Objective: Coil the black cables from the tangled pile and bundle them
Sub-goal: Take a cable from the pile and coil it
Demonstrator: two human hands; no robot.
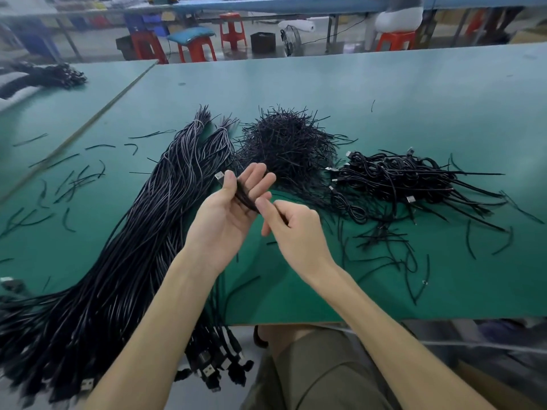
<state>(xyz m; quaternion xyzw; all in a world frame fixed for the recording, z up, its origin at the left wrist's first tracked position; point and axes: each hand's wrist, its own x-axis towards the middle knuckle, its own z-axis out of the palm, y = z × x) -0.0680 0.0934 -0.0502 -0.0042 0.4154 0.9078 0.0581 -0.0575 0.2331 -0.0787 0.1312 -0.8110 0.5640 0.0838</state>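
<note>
Clearly light, limp stuff to work with. Left hand (225, 214) palm up above the green table (414, 99), fingers half curled round a cable (243, 196) folded into a short hank across the palm, thumb pressing it just below the silver plug (219, 176) poking out at the top. Right hand (291, 229) touching the hank's lower end, fingers curled, forefinger and thumb pinching a thin black strand (283, 220); tie or tail of the same cable, impossible to tell.

Probably rubbery in the jacket, so grippy rather than slippery, with enough spring to loosen the loops once let go. Best held at the middle of the hank, all loops squeezed together, not by the plug, likely the one hard and heavier part. Gentle bends only near the plug, to spare the joint.

To the left, a long sheaf of straight cables (142, 232) running from the far tied ends to the near table edge, plugs hanging over it: soft, prone to snag on neighbours, so better drawn out one at a time by the plug end. Behind the hands, a bristly heap of short ties (287, 143): thin, seemingly stiff enough to hold a twist. To the right, a pile of finished bundles (393, 179), well apart from the sheaf. Loose ties (74, 182) scattered on the table's left part.
</note>
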